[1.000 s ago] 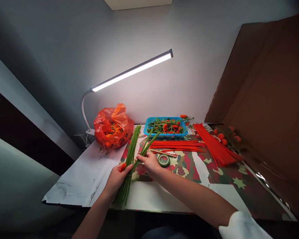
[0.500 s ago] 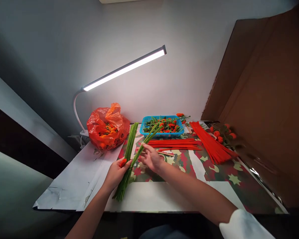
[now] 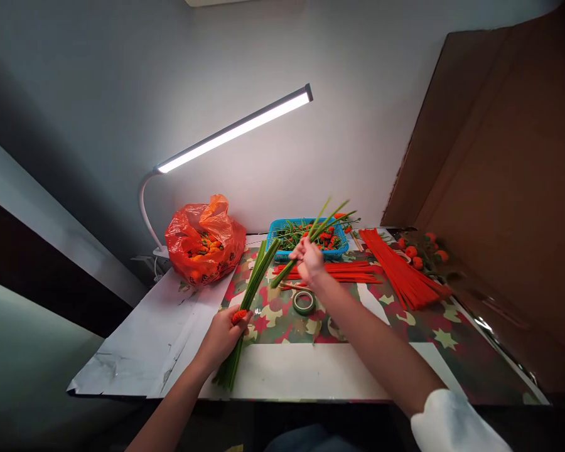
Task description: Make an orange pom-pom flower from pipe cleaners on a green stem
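My left hand point(image 3: 222, 336) is closed round the lower part of a bundle of long green stems point(image 3: 254, 285) lying on the table; its thumb wears an orange cover. My right hand point(image 3: 307, 258) is raised above the patterned mat, pinching a few separate green stems point(image 3: 321, 224) that point up and to the right. A roll of green tape point(image 3: 304, 302) lies just below my right hand.
A blue basket point(image 3: 282, 227) of orange and green pieces stands at the back. Red stems point(image 3: 339, 272) lie in two piles, one fanned out at the right point(image 3: 400, 270). An orange plastic bag point(image 3: 202, 242) sits at the back left under a desk lamp point(image 3: 235, 130). Brown cardboard point(image 3: 499, 188) walls the right.
My right hand has pulled a few green stems out of the bundle and lifted them up and to the right. My left hand still holds the bundle.
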Available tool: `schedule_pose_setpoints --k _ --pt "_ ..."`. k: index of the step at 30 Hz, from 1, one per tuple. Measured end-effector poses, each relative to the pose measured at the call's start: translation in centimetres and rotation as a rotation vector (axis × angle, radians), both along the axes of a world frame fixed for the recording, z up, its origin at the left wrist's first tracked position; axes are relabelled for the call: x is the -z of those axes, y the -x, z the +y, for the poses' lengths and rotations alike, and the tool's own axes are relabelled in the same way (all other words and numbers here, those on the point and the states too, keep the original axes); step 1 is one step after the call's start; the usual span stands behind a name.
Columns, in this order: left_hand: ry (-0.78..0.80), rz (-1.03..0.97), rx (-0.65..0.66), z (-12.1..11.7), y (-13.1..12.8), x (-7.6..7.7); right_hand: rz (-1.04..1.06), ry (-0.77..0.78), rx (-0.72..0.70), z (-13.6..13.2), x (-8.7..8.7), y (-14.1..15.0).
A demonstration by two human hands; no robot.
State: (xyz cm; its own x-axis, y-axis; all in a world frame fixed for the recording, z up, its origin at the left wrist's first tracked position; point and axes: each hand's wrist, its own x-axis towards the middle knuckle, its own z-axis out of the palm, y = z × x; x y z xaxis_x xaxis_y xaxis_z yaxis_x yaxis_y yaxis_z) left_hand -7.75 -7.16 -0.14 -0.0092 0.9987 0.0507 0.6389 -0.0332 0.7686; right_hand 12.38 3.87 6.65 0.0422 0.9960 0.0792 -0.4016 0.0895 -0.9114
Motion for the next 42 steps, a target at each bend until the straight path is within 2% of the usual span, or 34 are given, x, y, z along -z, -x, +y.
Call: schedule_pose_setpoints --k 4,7,9,14,17,20,24,28,32,36,39,42 --pt "0.036 0.132 -0.052 0.2 1.4 0.2 -0.278 -0.179 0.063 1.8 -2.8 -5.8" --pt "0.093 0.264 -0.095 1.3 2.5 0.0 -0.607 -0.272 -0.011 2.0 -2.8 -9.4" --pt "0.134 0.347 -0.131 2.7 2.9 -0.4 -0.855 -0.303 -0.088 1.8 -1.5 -10.9" --pt "0.157 0.499 -0.249 7.7 2.3 -1.3 -1.363 -0.308 -0.193 1.7 3.4 -12.0" --pt "0.121 0.501 -0.306 9.8 1.3 -1.8 -1.529 -0.354 -0.174 2.2 5.7 -11.8" --pt "0.061 0.424 -0.341 9.7 1.0 -2.2 -1.594 -0.432 -0.136 2.4 7.0 -11.7" --pt "-0.002 0.181 -0.329 7.4 1.0 -2.6 -1.591 -0.528 -0.07 1.7 8.0 -12.0" --pt "0.071 -0.243 -0.174 6.0 -0.7 -2.1 -1.577 -0.595 -0.088 0.7 8.0 -11.5" --pt "0.219 -0.762 -0.036 6.8 -3.6 -0.6 -1.597 -0.665 -0.22 -0.2 7.5 -9.9" --pt "0.219 -1.215 0.029 7.8 -5.2 0.6 -1.665 -0.687 -0.317 -0.7 7.4 -7.8" --pt "0.187 -1.452 0.035 8.0 -5.4 1.2 -1.699 -0.648 -0.281 -1.0 7.4 -6.7" --pt "0.165 -1.591 0.002 7.9 -5.4 1.6 -1.7 -0.567 -0.15 -1.4 6.7 -6.5"
